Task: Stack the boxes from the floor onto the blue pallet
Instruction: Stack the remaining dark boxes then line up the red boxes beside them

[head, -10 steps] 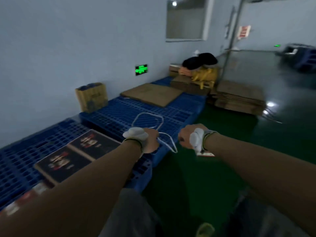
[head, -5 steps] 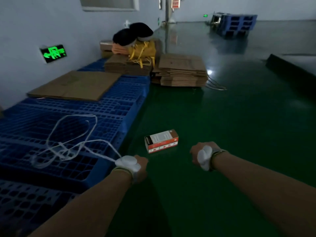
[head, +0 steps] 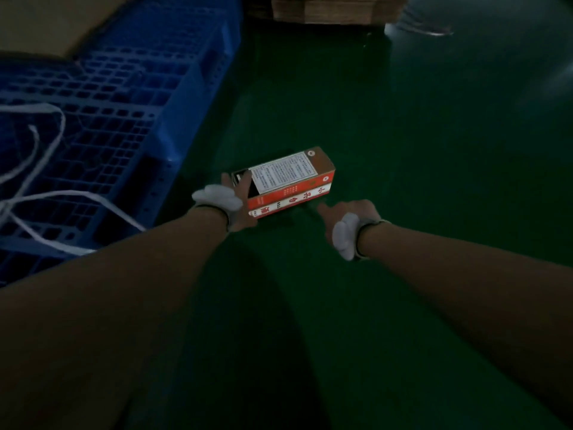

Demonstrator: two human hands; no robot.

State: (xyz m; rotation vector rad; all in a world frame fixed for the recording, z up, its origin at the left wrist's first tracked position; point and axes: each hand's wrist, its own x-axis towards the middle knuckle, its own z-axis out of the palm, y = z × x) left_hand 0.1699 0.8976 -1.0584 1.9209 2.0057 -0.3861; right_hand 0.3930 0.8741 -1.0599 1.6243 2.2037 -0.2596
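Observation:
A small orange-and-white box (head: 288, 178) with a printed label on top lies on the green floor, just right of the blue pallet (head: 124, 97). My left hand (head: 235, 206) is at the box's left end, fingers spread, thumb lying over the top edge and touching it. My right hand (head: 344, 218) hovers a little short of the box's near right side, thumb stretched toward it, holding nothing. Both wrists carry white bands.
Loose white strapping (head: 46, 193) loops over the pallet's grid. A flat cardboard sheet (head: 46, 23) lies on the pallet at the far left. A stack of flattened cartons (head: 335, 9) sits on the floor beyond the box.
The view has swung from the pallet down to the floor. Both hands have reached forward to the box; the left one now touches its end.

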